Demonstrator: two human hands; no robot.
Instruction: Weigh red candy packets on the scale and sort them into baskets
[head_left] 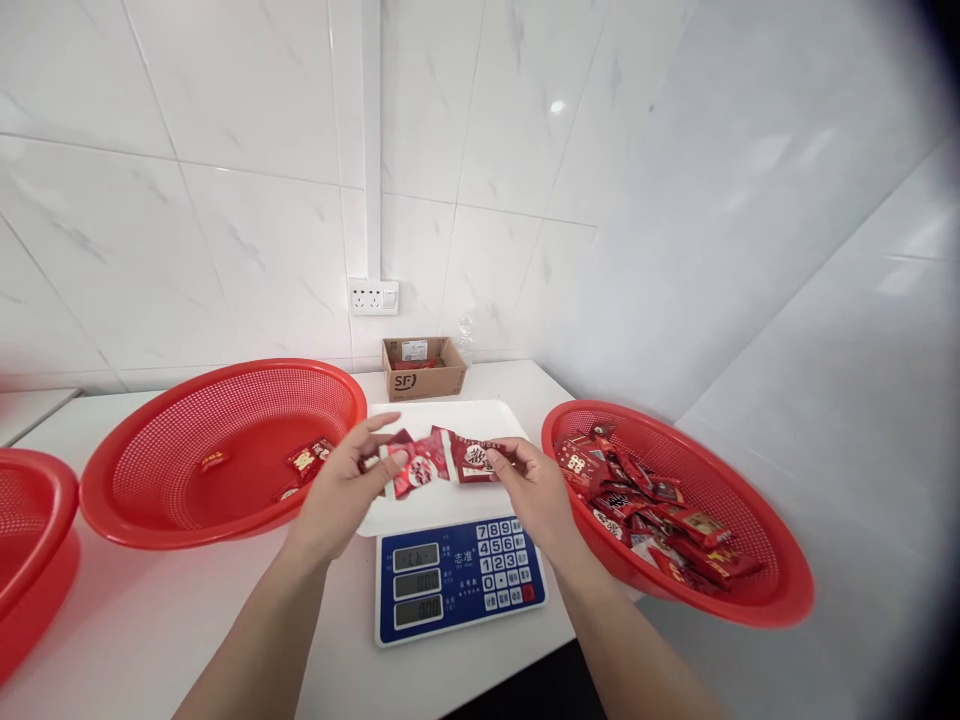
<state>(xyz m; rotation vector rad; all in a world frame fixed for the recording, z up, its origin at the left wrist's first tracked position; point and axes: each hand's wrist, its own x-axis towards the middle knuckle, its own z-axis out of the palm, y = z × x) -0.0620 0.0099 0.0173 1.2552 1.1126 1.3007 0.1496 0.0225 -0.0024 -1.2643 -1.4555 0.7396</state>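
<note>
My left hand is closed on a bright red candy packet with white edges. Part of another dark red packet shows behind those fingers. My right hand pinches a dark red candy packet with a pale oval bearing characters. The packets meet or overlap in the middle, above the white pan of a digital scale. Below the hands lies the scale's blue panel, with three small displays and a keypad.
At right, a red basket holds many packets. The red basket on the left has a few. Another red basket is cut off at the left edge. A cardboard box stands behind the scale, below a wall socket.
</note>
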